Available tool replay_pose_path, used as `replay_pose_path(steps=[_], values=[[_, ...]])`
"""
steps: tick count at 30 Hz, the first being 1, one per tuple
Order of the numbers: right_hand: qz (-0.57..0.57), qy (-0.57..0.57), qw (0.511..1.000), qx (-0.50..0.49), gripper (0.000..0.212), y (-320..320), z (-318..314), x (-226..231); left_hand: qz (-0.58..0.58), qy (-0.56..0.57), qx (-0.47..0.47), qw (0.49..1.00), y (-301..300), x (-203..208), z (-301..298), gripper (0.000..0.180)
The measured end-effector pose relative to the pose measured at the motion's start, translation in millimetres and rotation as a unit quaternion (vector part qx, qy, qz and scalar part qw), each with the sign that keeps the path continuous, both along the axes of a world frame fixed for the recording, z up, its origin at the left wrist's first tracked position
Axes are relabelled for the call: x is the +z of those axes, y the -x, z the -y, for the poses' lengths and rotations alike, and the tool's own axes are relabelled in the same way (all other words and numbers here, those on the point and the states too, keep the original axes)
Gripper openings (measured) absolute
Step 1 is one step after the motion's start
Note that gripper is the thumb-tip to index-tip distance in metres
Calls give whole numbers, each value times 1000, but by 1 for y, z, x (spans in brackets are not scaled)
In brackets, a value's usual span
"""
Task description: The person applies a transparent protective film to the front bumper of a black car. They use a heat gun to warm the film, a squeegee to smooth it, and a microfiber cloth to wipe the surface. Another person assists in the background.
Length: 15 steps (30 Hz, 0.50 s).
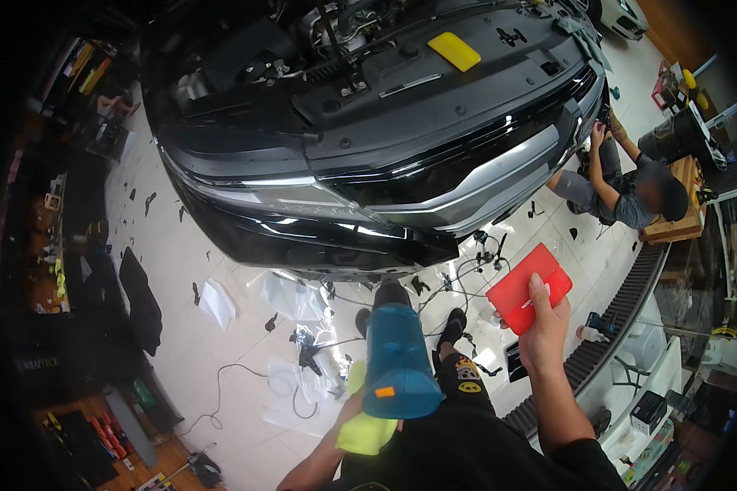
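My right hand point(544, 327) is closed on a flat red squeegee point(526, 288), thumb on its face, held up in front of the car. Low in the middle, a teal heat gun point(401, 356) has its dark nozzle toward the bumper point(319, 237). My left hand point(348, 409) grips the heat gun from beneath; the gun hides most of its fingers. Yellow-green material point(368, 432) lies around that hand; I cannot tell whether it is a glove or a cloth. The black car's headlight point(291, 196) and grey grille trim point(475, 192) face me.
A yellow squeegee card point(454, 51) lies on the panel behind the grille, below the raised bonnet area. A co-worker point(630, 192) crouches at the car's right front corner. Cables point(221, 393), dark film scraps and white backing sheets point(217, 304) litter the tiled floor.
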State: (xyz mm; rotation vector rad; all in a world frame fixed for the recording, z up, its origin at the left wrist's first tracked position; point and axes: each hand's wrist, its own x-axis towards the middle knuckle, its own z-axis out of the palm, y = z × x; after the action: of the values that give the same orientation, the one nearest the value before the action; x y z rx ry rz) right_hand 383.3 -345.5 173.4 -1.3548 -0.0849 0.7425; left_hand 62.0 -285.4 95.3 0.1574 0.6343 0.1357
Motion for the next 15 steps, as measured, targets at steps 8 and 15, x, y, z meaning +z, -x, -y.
replay_pose_path(steps=[8,15], values=[[38,8,999,6,32,19,-17,-27,346,-33,-115,930,30,-74,-33,66],[-34,-39,999,-13,29,41,-64,-36,281,-16,-8,959,8,10,-89,72]])
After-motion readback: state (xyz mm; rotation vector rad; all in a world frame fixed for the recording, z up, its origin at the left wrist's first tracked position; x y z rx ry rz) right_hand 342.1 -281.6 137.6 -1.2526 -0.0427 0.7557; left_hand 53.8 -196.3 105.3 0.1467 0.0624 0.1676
